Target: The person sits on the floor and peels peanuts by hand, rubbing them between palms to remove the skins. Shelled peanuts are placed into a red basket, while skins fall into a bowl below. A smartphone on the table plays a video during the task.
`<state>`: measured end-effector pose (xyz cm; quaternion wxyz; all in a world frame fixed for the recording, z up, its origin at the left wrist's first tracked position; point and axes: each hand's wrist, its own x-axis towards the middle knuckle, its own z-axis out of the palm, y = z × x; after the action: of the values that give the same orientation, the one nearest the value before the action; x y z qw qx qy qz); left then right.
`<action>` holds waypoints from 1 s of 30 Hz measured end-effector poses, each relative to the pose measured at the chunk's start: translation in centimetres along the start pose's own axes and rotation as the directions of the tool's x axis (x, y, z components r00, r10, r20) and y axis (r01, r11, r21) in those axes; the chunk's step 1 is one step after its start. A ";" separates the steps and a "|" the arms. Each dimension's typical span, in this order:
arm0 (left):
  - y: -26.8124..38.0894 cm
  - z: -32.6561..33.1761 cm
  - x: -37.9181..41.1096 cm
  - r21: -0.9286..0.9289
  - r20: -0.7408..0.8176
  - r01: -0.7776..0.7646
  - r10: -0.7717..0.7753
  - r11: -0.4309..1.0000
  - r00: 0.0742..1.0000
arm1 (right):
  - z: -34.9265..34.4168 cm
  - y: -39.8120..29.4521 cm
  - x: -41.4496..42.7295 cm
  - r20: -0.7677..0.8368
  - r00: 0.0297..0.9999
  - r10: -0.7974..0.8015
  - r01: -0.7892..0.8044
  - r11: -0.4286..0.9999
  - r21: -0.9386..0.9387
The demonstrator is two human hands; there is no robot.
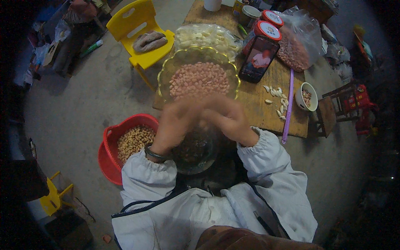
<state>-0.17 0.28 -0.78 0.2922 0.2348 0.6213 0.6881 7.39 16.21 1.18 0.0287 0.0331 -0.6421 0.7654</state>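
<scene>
Both my hands are blurred and meet at the near rim of a scalloped, gold-edged glass bowl (235, 90) of shelled pink peanuts (200, 78). My left hand (178, 120) wears a dark bangle at the wrist, and its fingertips touch or nearly touch those of my right hand (226, 117). Something small and pale shows just below the fingers; whether it is held cannot be told. Beneath the hands is a round clear bowl (195, 167) with dark bits in it. To the left, a red plastic basket (107, 147) holds unshelled peanuts (134, 140).
On the wooden table (256, 112) are garlic cloves (282, 103), a purple stick (289, 106), a small white bowl (313, 104), a propped phone (259, 59), red-lidded jars (269, 30) and bagged peanuts (293, 50). A yellow chair (150, 59) stands at the upper left.
</scene>
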 end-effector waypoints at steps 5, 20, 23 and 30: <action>-0.6 0.4 0.1 -0.047 -0.041 0.011 -0.013 0.999 0.999 | 0.1 0.9 0.3 -0.015 0.999 0.043 -0.040 0.986 0.164; 1.0 -0.9 -0.7 0.358 0.169 -0.229 0.178 0.905 0.969 | -1.1 -0.6 1.0 -0.351 0.911 -0.217 0.038 0.891 -0.452; 1.4 -1.0 -1.0 0.448 0.281 -0.294 0.179 0.845 0.943 | -1.2 -0.6 0.9 -0.334 0.915 -0.225 0.029 0.864 -0.503; -0.1 -2.2 -1.7 0.674 0.557 -0.407 -0.062 0.617 0.828 | -2.0 -2.9 -0.5 0.005 0.991 -0.132 0.101 0.729 -0.677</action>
<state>-0.44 -2.45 -1.04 0.2519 0.5772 0.7210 0.2892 8.08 18.73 3.63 0.1003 0.0440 -0.8717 0.4776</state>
